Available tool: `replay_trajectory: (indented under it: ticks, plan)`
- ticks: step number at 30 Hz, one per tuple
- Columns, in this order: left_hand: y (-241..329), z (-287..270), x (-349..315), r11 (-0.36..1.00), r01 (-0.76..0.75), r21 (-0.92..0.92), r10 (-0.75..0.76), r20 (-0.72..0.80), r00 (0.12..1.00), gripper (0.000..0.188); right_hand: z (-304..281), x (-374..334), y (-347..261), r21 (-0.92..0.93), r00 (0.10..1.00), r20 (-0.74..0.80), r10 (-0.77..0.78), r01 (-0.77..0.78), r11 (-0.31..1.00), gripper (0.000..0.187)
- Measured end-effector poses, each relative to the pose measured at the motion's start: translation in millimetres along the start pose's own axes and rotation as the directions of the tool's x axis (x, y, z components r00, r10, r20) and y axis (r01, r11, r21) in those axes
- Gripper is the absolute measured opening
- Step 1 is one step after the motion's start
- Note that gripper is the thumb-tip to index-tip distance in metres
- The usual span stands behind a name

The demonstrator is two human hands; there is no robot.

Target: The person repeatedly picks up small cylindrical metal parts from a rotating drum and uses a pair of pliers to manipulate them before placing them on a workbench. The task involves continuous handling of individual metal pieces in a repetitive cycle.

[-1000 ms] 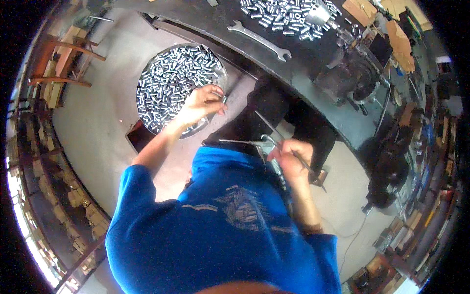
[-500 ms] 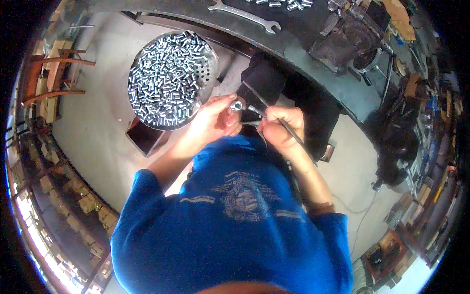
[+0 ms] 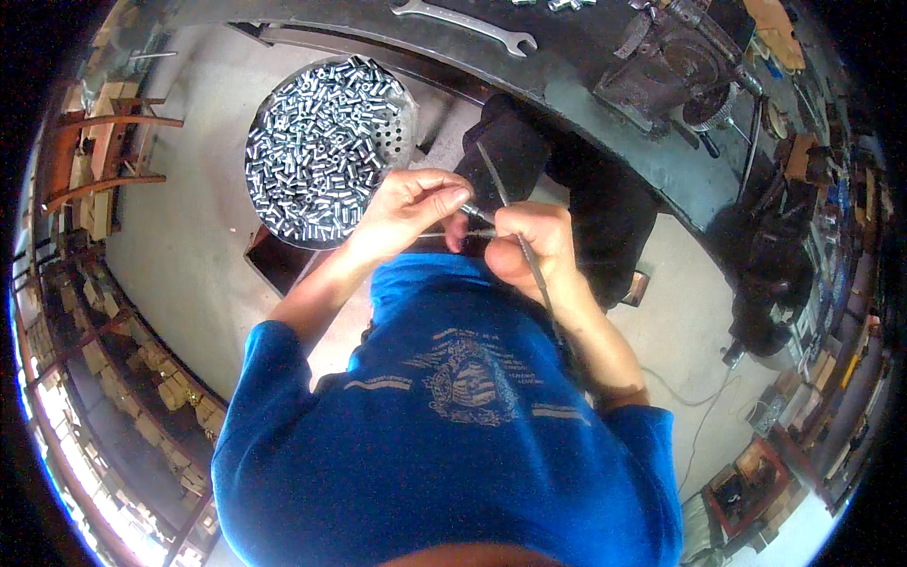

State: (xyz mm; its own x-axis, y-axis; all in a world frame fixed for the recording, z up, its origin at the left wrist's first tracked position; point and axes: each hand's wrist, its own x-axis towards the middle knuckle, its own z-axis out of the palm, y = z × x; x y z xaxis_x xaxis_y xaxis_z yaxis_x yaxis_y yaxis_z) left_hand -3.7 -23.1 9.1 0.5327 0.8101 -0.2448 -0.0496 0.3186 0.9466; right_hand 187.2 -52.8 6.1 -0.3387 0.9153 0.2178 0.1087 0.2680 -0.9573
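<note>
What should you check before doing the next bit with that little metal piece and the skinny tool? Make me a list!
1. Left hand has a firm pinch on the small metal piece: ok, fingertips close round it.
2. Right hand grips the thin rod tool: ok, fingers are wrapped round it.
3. Tool tip lined up with the piece: cannot tell, the fingers hide it.
4. Round tray of shiny metal pieces within reach: ok, just beyond the left hand.
5. Both hands away from the workbench edge: ok, they are held over the lap.
6. Wrench out of the way: ok, it lies far back on the bench.
</note>
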Motion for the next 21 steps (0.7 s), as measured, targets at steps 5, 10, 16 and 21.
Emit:
replay_trajectory:
  ticks: [5,10,16,21]
  plan:
    - [-4,3,1,0.995,-0.076,-0.07,0.076,-0.001,0.997,0.016,9,-5,4,0.02,0.993,-0.113,0.041,-0.039,0.999,0.049]
    - [-2,2,1,0.993,-0.115,-0.02,0.115,0.027,0.993,0.016,-3,-1,-1,-0.003,0.988,0.021,0.153,-0.153,0.988,0.044]
    - [-2,-4,7,0.979,0.047,-0.2,-0.015,0.156,0.988,0.019,-6,-2,11,-0.13,0.994,-0.016,-0.105,0.103,0.986,0.041]
    - [-1,-6,7,0.984,0.074,-0.16,-0.068,0.042,0.997,0.028,-13,-11,14,-0.022,0.996,-0.086,0.015,-0.017,1.0,0.051]
